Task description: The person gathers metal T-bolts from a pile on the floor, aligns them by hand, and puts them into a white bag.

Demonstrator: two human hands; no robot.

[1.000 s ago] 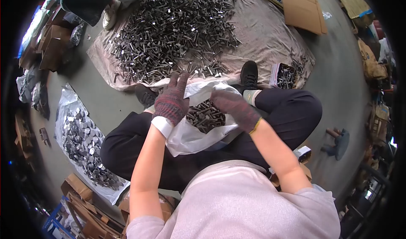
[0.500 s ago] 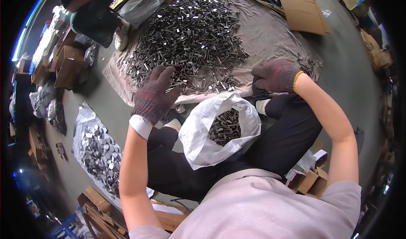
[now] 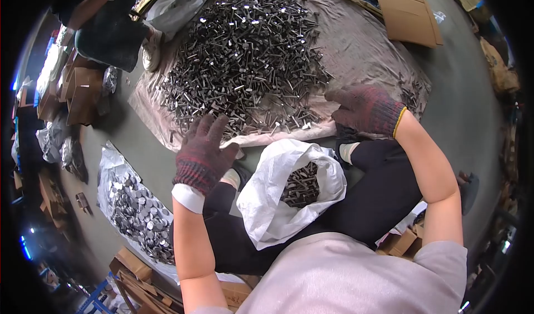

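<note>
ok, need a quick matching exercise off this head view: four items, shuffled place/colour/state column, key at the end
1. left hand
2. right hand
3. white bag
4. round metal discs

A. gloved, yellow edge at the wrist
B. spread in a heap on a plastic sheet
C. gloved, white band at the wrist
D. between the person's legs, mouth open, bolt-like parts inside

Pairs: 1-C, 2-A, 3-D, 4-B
</note>
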